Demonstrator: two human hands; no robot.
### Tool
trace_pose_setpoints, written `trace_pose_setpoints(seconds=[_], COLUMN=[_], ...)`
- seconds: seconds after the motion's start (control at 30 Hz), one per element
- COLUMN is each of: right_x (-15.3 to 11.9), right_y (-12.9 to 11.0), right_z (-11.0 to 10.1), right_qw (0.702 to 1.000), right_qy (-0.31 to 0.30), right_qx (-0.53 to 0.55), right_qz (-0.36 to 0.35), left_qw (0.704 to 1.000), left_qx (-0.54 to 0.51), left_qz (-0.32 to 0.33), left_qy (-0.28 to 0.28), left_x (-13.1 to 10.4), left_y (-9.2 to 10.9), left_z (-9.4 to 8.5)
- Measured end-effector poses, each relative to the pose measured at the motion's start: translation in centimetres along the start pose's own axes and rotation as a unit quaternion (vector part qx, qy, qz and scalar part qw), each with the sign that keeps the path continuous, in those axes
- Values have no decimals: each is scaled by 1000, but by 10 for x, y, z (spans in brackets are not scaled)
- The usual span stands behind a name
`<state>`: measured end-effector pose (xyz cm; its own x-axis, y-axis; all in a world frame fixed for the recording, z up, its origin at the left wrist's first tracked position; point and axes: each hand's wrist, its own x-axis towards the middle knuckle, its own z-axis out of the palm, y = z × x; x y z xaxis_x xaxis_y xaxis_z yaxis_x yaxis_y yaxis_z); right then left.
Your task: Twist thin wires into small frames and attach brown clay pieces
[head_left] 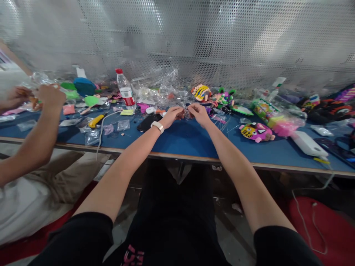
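Both hands meet over the blue table (183,142), fingers pinched together. Between them shows a small crinkled clear plastic packet (186,112), partly hidden by the fingers; its contents are too small to make out. My left hand (173,116), with a pale band at the wrist, is closed at the packet's left side. My right hand (200,113) pinches it from the right. A dark flat object (148,122) lies just left of my left hand. Behind my right hand sit a striped yellow clay figure (201,93) and a green-and-pink clay figure (223,98).
A red-capped bottle (126,90) stands at the back. Left are a yellow-handled tool (96,121) and a co-worker's hand (50,96). On the right lie a pink pig-like clay figure (256,132), a white power bank-like device (309,144) and a cable. A perforated metal panel (180,40) rises behind.
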<state>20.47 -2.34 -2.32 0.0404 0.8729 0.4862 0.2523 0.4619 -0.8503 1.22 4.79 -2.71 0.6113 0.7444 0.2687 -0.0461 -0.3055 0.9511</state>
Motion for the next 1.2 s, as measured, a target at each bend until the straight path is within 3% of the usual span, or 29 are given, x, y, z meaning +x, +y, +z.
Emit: trace_pose_setpoints(seconds=[0.17, 0.4, 0.6, 0.73, 0.9, 1.03, 1.2], right_x=[0, 0, -1, 0, 0, 0, 0], right_y=[4, 5, 3, 3, 2, 4, 10], right_z=[0, -2, -1, -2, -3, -4, -4], right_qw=[994, 992, 989, 987, 987, 989, 993], right_qy=[-34, -43, -44, -49, -56, -65, -57], right_qx=[87, 95, 113, 116, 112, 89, 62], right_qz=[55, 68, 86, 95, 99, 101, 85], left_qw=[998, 997, 983, 958, 900, 870, 854], left_qx=[47, 62, 135, 232, 378, 429, 460], left_qz=[32, 42, 121, 171, 210, 239, 244], left_qy=[-30, -29, -12, 21, 48, 36, 13], left_x=[-1, 2, 1, -3, -8, -9, -6], left_y=[0, -4, -2, 4, 13, 19, 16], left_z=[-1, 0, 1, 2, 0, -4, -7])
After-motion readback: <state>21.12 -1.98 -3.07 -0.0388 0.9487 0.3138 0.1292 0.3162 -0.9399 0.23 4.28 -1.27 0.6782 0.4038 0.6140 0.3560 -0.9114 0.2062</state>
